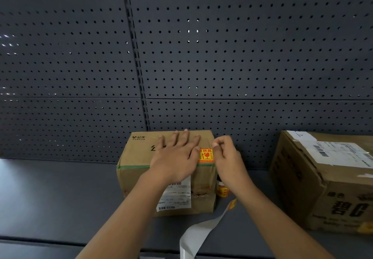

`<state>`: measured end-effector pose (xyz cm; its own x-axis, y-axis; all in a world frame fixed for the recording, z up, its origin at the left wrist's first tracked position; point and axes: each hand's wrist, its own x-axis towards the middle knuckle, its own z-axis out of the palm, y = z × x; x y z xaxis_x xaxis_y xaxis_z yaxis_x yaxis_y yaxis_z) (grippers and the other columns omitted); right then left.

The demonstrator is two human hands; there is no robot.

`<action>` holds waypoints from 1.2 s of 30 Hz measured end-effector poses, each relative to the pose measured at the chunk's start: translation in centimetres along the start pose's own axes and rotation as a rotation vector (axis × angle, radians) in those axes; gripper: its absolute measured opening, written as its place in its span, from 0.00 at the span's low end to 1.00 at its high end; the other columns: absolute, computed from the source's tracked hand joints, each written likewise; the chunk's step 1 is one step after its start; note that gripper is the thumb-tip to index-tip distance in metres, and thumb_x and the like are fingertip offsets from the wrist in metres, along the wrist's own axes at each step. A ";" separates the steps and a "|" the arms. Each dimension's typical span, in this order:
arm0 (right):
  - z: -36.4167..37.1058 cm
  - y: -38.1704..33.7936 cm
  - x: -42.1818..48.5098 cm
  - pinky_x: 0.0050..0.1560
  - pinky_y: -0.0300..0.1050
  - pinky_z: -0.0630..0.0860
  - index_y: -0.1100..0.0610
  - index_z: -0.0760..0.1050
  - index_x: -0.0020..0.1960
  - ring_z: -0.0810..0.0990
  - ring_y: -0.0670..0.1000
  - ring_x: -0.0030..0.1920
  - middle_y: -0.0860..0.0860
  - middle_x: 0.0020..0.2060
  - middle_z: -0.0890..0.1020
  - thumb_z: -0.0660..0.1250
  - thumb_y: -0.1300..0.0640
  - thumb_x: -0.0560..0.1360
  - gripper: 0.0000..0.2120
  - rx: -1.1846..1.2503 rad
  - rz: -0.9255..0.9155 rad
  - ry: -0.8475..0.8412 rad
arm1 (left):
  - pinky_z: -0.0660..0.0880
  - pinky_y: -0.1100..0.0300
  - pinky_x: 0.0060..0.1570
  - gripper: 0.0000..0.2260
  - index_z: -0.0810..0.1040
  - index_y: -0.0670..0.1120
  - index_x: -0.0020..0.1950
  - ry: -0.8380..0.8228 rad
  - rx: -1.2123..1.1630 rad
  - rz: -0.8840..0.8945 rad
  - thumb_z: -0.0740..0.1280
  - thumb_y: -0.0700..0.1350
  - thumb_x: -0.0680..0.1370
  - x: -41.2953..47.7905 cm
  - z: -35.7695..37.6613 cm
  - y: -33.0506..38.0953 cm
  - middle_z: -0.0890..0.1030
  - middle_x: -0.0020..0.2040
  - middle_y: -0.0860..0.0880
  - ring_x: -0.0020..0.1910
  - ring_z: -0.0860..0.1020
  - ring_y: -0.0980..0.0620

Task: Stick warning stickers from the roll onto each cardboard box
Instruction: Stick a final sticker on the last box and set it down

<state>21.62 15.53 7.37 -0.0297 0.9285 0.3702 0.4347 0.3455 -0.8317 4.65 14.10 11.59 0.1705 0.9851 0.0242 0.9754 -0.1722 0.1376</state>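
Observation:
A brown cardboard box (139,153) stands on the dark shelf, with a white shipping label on its front. A red and yellow warning sticker (205,155) lies on its top near the right edge. My left hand (177,155) rests flat on the box top, fingers spread, its thumb touching the sticker's left side. My right hand (228,155) hovers at the sticker's right edge with fingers curled and pinched together. The sticker roll (222,190) stands just right of the box, partly hidden by my right wrist. Its white backing strip (199,236) trails toward me.
A larger cardboard box (327,180) with white labels stands at the right on the shelf (50,194). A dark pegboard wall (201,57) rises right behind both boxes. The shelf's front edge runs along the bottom.

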 end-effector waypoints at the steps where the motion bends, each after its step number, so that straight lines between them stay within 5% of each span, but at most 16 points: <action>1: -0.1 0.0 0.1 0.35 0.47 0.71 0.53 0.71 0.55 0.72 0.42 0.30 0.49 0.36 0.77 0.60 0.53 0.86 0.05 0.032 0.013 -0.010 | 0.37 0.38 0.80 0.25 0.44 0.64 0.84 0.003 0.000 0.000 0.39 0.62 0.85 0.0 0.0 0.0 0.41 0.85 0.54 0.84 0.39 0.50; 6: -0.6 -1.2 0.6 0.46 0.49 0.78 0.53 0.72 0.56 0.81 0.48 0.46 0.49 0.45 0.81 0.62 0.43 0.84 0.13 0.082 0.103 -0.069 | 0.36 0.38 0.80 0.30 0.45 0.65 0.83 0.004 -0.032 -0.023 0.34 0.69 0.81 0.1 0.0 0.4 0.42 0.85 0.55 0.84 0.39 0.50; 11: -0.2 -0.6 0.2 0.36 0.42 0.71 0.52 0.70 0.56 0.74 0.41 0.32 0.47 0.37 0.78 0.61 0.49 0.85 0.06 0.006 0.072 -0.050 | 0.36 0.37 0.80 0.26 0.43 0.62 0.84 -0.026 0.021 -0.004 0.37 0.62 0.85 0.1 -0.1 0.4 0.40 0.85 0.53 0.84 0.38 0.48; 16: -0.4 -0.3 0.0 0.31 0.36 0.69 0.55 0.68 0.56 0.73 0.42 0.31 0.48 0.37 0.77 0.56 0.53 0.87 0.05 -0.056 0.016 -0.084 | 0.37 0.37 0.80 0.26 0.44 0.58 0.85 -0.034 -0.003 0.030 0.39 0.59 0.86 -0.2 -0.2 0.0 0.40 0.85 0.52 0.84 0.38 0.48; 22: -0.6 -0.6 0.0 0.36 0.42 0.73 0.53 0.71 0.57 0.77 0.43 0.35 0.48 0.39 0.80 0.58 0.48 0.86 0.09 0.006 0.010 -0.073 | 0.34 0.37 0.79 0.30 0.44 0.59 0.85 -0.060 -0.035 0.033 0.39 0.66 0.84 -0.2 -0.6 0.0 0.39 0.85 0.53 0.83 0.36 0.47; 30: -1.2 0.1 -0.5 0.36 0.48 0.68 0.51 0.70 0.56 0.69 0.44 0.31 0.56 0.37 0.76 0.56 0.51 0.87 0.06 0.017 -0.033 -0.145 | 0.34 0.37 0.79 0.27 0.44 0.58 0.85 -0.071 -0.059 0.081 0.41 0.63 0.85 -0.4 -0.4 -0.5 0.39 0.85 0.51 0.83 0.35 0.46; 33: -0.7 0.2 -0.8 0.35 0.52 0.70 0.49 0.71 0.57 0.71 0.44 0.32 0.53 0.36 0.77 0.57 0.50 0.86 0.05 0.081 -0.015 -0.080 | 0.38 0.38 0.80 0.27 0.51 0.58 0.85 0.029 -0.070 0.081 0.44 0.63 0.86 -0.6 -0.1 -0.5 0.46 0.85 0.52 0.84 0.42 0.47; 36: -0.7 -0.1 -0.9 0.40 0.58 0.76 0.45 0.72 0.56 0.76 0.48 0.36 0.56 0.41 0.81 0.61 0.45 0.85 0.05 0.171 0.013 -0.051 | 0.59 0.41 0.79 0.22 0.71 0.57 0.77 0.296 -0.213 0.120 0.54 0.61 0.85 -1.1 0.2 -0.7 0.71 0.78 0.54 0.78 0.66 0.52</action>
<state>22.24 14.61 7.41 -0.0724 0.9372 0.3412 0.2763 0.3476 -0.8960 3.82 13.18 11.24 0.2033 0.9206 0.3334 0.8950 -0.3128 0.3181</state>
